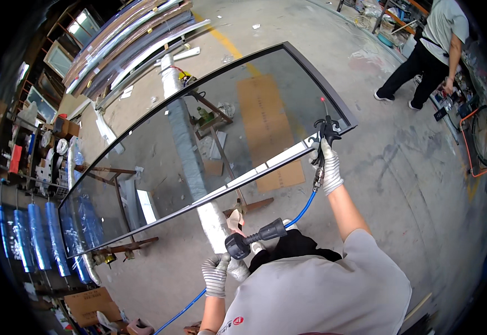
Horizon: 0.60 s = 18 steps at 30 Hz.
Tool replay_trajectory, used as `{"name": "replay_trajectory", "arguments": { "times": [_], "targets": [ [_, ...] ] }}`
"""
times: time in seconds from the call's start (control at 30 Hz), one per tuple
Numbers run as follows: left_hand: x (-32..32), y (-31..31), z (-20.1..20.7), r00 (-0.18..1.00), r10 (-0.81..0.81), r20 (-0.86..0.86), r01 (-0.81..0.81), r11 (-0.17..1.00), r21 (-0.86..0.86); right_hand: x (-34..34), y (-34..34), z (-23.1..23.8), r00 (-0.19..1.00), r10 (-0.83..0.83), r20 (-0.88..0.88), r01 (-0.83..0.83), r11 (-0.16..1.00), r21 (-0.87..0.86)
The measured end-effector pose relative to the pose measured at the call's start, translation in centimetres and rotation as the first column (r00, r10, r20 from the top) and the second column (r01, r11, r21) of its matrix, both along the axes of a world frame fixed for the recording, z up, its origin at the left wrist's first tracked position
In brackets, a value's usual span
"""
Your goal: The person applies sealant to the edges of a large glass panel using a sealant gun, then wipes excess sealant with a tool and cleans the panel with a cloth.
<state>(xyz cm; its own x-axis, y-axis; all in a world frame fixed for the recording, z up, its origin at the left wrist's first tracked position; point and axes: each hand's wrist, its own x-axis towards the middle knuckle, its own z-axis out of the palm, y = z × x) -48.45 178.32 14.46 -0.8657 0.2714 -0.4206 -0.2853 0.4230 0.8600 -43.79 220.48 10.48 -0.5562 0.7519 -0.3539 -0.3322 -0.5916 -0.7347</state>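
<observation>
Before me lies a large glass panel in a dark frame, set at a slant across a stand with wrapped bars. My right hand, in a striped glove, is closed round a black air blow gun at the panel's right corner. The gun's thin, red-tipped nozzle points over the glass. A blue hose runs from its metal fitting back toward my body. My left hand, gloved too, has its fingers curled at the round head of a black tool with a ribbed neck. Its exact hold is partly hidden.
Long wrapped profiles are stacked at the far left. Blue-wrapped rolls and a cluttered shelf line the left side. Flat cardboard lies beneath the glass. Another person stands at the far right near a hose coil.
</observation>
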Motion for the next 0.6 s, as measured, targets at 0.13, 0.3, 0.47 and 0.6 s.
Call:
{"name": "replay_trajectory", "arguments": {
  "times": [0.13,0.3,0.47,0.6],
  "targets": [
    [-0.3,1.4,0.5,0.998,-0.005,-0.063,0.0,0.997,-0.082,2.2,-0.4,-0.8,0.991,0.091,-0.101,-0.098,0.993,-0.067],
    [-1.0,0.2,-0.8,0.995,0.097,0.039,-0.098,0.995,0.021,3.5,-2.5,-3.7,1.0,0.018,-0.025,-0.024,0.971,-0.238],
    [-0.6,1.8,2.6,0.999,-0.003,0.038,0.002,1.0,0.023,5.9,-3.7,-3.8,0.995,-0.089,-0.037,0.075,0.957,-0.279],
    [-0.3,1.3,1.7,1.0,-0.002,0.028,0.001,0.999,0.037,7.2,-3.8,-3.9,0.988,-0.151,-0.031,0.136,0.95,-0.282]
  ]
}}
